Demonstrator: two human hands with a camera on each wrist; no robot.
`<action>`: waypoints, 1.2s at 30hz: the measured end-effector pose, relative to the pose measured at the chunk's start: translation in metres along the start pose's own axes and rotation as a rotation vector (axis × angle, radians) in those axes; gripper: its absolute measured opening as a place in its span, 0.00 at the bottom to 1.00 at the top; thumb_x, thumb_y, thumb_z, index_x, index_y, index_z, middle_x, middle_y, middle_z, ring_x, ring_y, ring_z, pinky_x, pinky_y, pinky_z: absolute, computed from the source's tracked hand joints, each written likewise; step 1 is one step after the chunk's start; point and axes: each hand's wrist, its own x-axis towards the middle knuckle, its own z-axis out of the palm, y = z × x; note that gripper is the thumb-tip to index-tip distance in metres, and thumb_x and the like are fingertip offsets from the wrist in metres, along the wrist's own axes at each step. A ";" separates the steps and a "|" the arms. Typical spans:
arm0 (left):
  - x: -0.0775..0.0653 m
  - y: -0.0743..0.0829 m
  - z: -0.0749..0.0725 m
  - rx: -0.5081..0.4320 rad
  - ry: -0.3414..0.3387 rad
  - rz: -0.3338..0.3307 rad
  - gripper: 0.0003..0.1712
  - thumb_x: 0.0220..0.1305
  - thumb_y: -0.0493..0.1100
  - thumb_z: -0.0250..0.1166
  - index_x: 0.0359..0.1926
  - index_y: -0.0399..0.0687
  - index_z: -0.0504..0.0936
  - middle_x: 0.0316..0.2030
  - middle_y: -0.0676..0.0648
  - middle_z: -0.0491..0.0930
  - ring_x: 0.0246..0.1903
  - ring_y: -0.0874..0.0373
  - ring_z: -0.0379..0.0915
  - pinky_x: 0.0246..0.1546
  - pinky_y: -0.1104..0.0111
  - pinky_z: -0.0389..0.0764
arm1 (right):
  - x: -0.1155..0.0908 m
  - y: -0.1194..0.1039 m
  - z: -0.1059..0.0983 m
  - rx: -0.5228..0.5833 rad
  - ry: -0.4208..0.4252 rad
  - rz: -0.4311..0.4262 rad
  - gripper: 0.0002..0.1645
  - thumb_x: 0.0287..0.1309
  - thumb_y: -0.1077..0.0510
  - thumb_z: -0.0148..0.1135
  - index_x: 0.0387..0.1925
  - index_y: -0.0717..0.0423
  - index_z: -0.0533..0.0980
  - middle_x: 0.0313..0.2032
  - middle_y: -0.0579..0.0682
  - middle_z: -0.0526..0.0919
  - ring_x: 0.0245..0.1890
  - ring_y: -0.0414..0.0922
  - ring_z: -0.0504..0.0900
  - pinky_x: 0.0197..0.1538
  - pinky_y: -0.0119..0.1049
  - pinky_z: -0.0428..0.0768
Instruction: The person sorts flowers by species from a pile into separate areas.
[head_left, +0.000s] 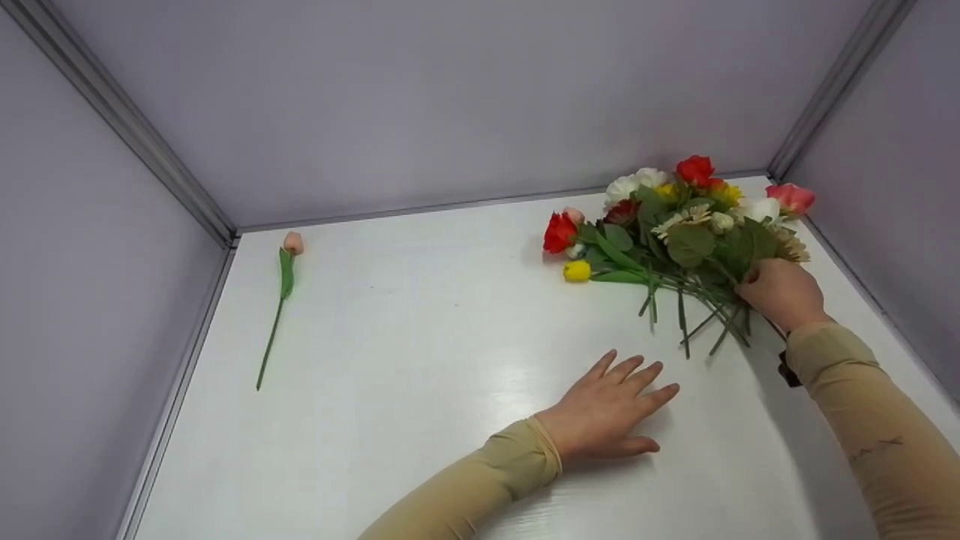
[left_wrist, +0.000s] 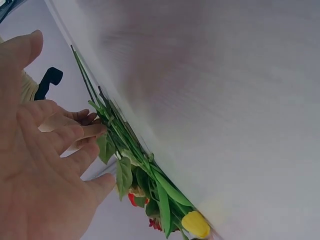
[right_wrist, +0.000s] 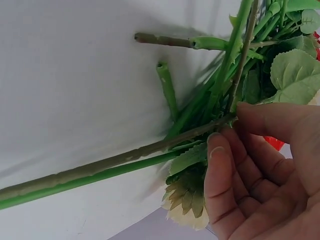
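Note:
At the back right of the white table lies a loose pile of artificial flowers [head_left: 690, 244], red, white, yellow and cream, their stems fanned toward the front. My right hand [head_left: 784, 292] reaches into the pile's right side. In the right wrist view its thumb [right_wrist: 260, 117] and index finger pinch a brownish flower stem [right_wrist: 150, 148] beside a green one. A yellow tulip [head_left: 577, 271] marks the pile's left edge. Fingers spread, my left hand [head_left: 607, 412] is palm down over the table in front of the pile, holding nothing.
Far to the left, a single pink tulip [head_left: 293, 243] lies on the table [head_left: 420, 322], stem toward the front. Grey panels [head_left: 450, 97] with metal corner posts enclose the back and both sides. A black wrist device [head_left: 789, 370] sits at the right cuff.

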 end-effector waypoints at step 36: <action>0.006 -0.005 0.006 -0.037 0.034 -0.028 0.43 0.72 0.71 0.53 0.81 0.62 0.57 0.79 0.50 0.54 0.78 0.52 0.47 0.76 0.59 0.49 | -0.018 -0.017 -0.024 0.000 -0.035 -0.030 0.24 0.68 0.58 0.59 0.14 0.53 0.69 0.13 0.45 0.65 0.17 0.45 0.65 0.25 0.41 0.64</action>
